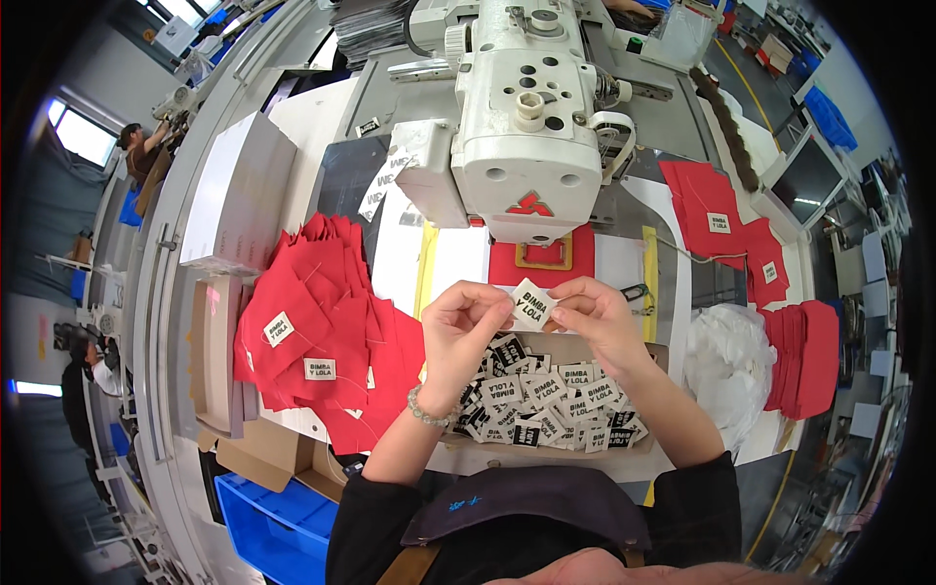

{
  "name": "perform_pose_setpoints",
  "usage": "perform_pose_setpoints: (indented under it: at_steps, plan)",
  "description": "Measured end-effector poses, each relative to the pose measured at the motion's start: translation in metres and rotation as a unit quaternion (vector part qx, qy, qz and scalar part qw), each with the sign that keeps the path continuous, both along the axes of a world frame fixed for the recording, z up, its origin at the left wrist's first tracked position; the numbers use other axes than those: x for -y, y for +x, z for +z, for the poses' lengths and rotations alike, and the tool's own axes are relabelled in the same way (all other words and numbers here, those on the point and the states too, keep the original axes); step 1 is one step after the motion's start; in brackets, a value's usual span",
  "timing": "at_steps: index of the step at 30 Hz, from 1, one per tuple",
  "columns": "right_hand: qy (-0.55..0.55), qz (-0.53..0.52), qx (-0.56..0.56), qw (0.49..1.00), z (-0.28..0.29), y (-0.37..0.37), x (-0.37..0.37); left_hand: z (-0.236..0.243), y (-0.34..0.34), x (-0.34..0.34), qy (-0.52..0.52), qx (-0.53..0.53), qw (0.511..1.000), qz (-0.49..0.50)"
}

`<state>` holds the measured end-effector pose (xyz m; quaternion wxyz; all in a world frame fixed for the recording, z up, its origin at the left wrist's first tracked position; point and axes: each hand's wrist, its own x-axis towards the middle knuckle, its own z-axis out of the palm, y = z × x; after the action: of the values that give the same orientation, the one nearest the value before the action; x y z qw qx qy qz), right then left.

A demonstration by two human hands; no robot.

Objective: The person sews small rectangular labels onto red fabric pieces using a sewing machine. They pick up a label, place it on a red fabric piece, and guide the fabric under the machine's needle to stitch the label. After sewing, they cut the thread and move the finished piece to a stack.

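My left hand (468, 327) and my right hand (595, 327) pinch a small white printed fabric label (531, 304) by its two sides, in front of the sewing machine (522, 127). Below them is a cardboard box (645, 441) holding several black-and-white labels (546, 388). Behind the label, red fabric (556, 236) lies under the machine head with a yellow frame (541, 253) on it.
A pile of red pieces (312, 331) lies left, beside a white box (229, 190). Red stacks (702, 210) (799, 359) and crumpled white plastic (726, 361) lie right. A blue crate (268, 522) sits lower left. Two people (141, 146) (83, 409) are at the far left.
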<state>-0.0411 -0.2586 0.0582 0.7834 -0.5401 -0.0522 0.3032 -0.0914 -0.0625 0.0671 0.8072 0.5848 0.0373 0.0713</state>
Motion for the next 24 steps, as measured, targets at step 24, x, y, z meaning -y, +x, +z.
perform_pose_setpoints:
  at_steps: [24]
  plan:
    - [-0.180, -0.006, 0.086, 0.980, -0.024, 0.054, 0.012, -0.015, 0.010, -0.004, 0.493, 0.062, 0.849, -0.182]
